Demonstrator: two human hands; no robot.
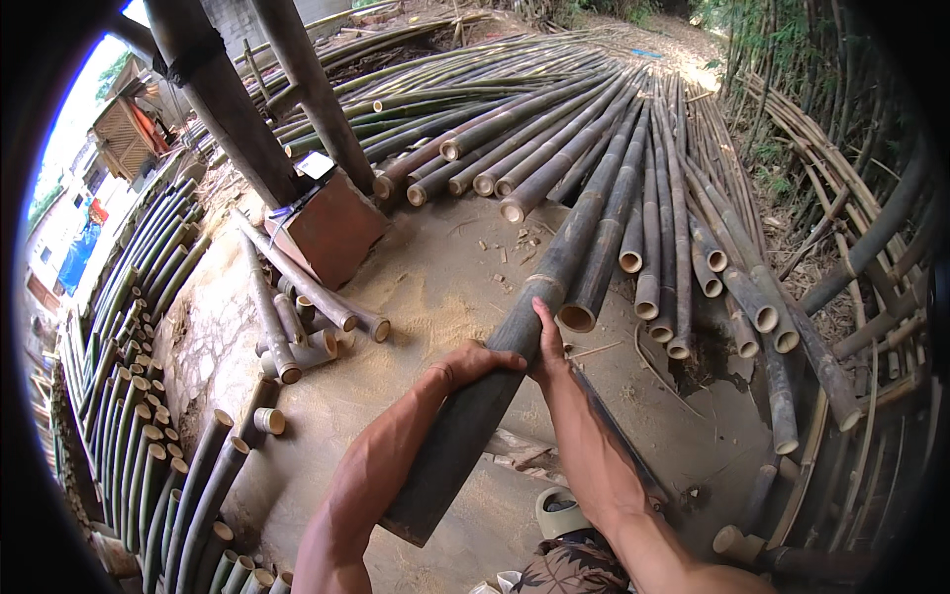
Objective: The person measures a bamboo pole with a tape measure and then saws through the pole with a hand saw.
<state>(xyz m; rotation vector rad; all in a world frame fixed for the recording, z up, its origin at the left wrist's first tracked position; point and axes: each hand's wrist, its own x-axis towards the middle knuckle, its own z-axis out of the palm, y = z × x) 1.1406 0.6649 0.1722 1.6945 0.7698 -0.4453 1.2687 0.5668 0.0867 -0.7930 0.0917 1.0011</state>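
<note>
Landmark: reddish block (332,236), wooden posts (319,94) rising beside it.
Bamboo pole (457,447): thick, dark, slanted, right of the block; near end closer to you than the block, far part reaching into the fanned poles (544,185).
Left hand (477,364): you hold the pole, thumb across its top.
Right hand (546,345): you hold the pole's right side, thumb pointing up along it.
Cut pieces (309,284): just in front of the block.
Green stack (124,426): left of the block.
</note>
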